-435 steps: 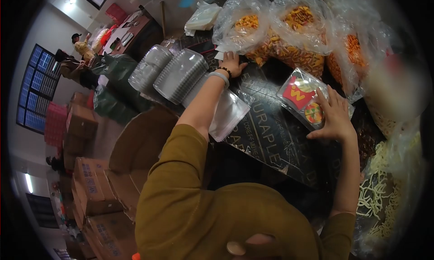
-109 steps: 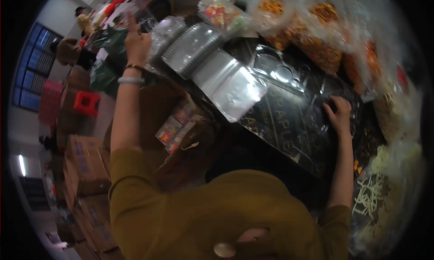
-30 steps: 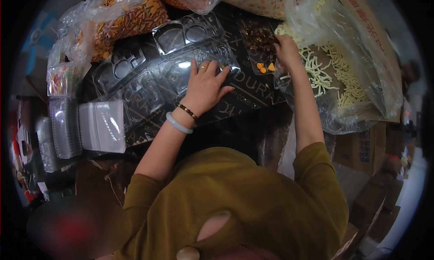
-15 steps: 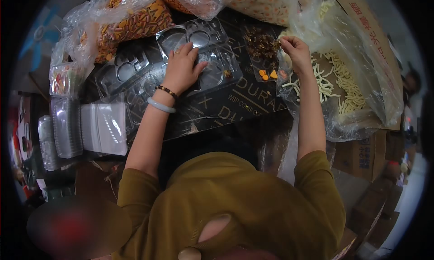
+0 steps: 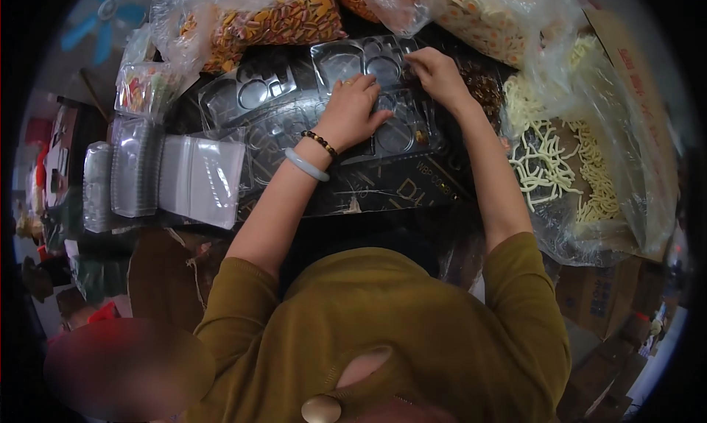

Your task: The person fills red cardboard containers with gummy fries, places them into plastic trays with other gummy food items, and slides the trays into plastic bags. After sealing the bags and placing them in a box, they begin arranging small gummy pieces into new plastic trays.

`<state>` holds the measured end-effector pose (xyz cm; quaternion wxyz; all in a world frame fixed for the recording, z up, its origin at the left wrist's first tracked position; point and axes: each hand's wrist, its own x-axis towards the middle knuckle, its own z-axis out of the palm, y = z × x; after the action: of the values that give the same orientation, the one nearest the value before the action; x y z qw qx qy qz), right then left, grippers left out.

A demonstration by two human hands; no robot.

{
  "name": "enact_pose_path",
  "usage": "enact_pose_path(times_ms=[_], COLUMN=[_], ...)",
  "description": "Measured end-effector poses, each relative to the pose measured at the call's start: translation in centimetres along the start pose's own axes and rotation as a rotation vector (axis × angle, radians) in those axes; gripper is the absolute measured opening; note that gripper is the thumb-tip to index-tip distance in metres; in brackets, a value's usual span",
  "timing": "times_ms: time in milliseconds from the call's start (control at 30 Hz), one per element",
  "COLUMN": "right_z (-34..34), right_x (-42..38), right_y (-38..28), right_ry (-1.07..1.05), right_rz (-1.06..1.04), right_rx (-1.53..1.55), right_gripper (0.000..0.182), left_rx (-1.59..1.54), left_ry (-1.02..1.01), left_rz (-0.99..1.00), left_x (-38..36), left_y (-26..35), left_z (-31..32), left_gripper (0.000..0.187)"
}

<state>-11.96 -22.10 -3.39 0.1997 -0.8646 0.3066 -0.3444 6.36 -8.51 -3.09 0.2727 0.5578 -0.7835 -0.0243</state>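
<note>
My left hand (image 5: 349, 116) rests on the clear plastic trays (image 5: 401, 121), its fingers stretched out and thumb apart. Several of these moulded trays lie side by side, with round and oblong hollows. At the right end of the far tray (image 5: 340, 59), my right hand (image 5: 440, 77) is closed in a pinch. Whatever sits between those fingertips is too small to make out. One small brown piece (image 5: 421, 136) lies in the near tray's right side. Partly hidden by my right forearm is a heap of shiny brown pieces (image 5: 482, 92).
Bags of orange-and-pink pieces (image 5: 283, 25) and of white rings with orange centres (image 5: 482, 29) line the back. Pale noodle-like strands (image 5: 549, 161) lie on plastic at right, by a cardboard box (image 5: 633, 92). Stacked clear lids or trays (image 5: 199, 174) stand at left.
My right hand has moved left from the brown heap to the far tray. The left hand stays on the trays. The whole view has shifted.
</note>
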Motion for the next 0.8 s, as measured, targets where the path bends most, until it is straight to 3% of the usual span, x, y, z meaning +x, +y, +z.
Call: enact_pose_path(times_ms=[33,67,200,300,500,600,700,800], right_z=[-0.7,-1.4,-0.6,-0.6,-1.1,-1.7,-1.8,-1.6], right_x=[0.0,-0.2,-1.1,-1.1,-0.7,-1.0,-1.2,-1.4], right_y=[-1.3,-2.7,-2.6,-2.3,-3.2,-3.6,-2.7,-1.6], right_ry=[0.059,-0.014,-0.114,-0.062,0.119,0.044,-0.16,-0.091], right_rz=[0.058,0.207,0.118,0.106,0.159,0.381,0.437,0.501], right_rx=[-0.013,-0.017,-0.242,-0.238,-0.042,0.08,0.059,0.155], right_gripper=[0.016,0.018,0.017,0.015,0.016,0.018,0.02,0.02], left_rx=[-0.01,-0.023,-0.025,-0.032,0.052,0.12,-0.014,-0.098], left_ry=[-0.035,-0.072,-0.114,-0.089,-0.094,-0.135,0.05,0.046], left_rz=[-0.021,-0.042,-0.08,-0.043,-0.002,-0.034,0.026,0.009], left_x=[0.1,0.1,0.1,0.1,0.5,2.3,4.3,5.3], left_y=[-0.1,-0.1,0.2,-0.2,0.0,-0.3,-0.5,-1.0], left_z=[0.0,0.0,0.0,0.0,-0.9,-1.4,-0.5,1.2], left_gripper=[0.042,0.043,0.045,0.042,0.031,0.027,0.022,0.024])
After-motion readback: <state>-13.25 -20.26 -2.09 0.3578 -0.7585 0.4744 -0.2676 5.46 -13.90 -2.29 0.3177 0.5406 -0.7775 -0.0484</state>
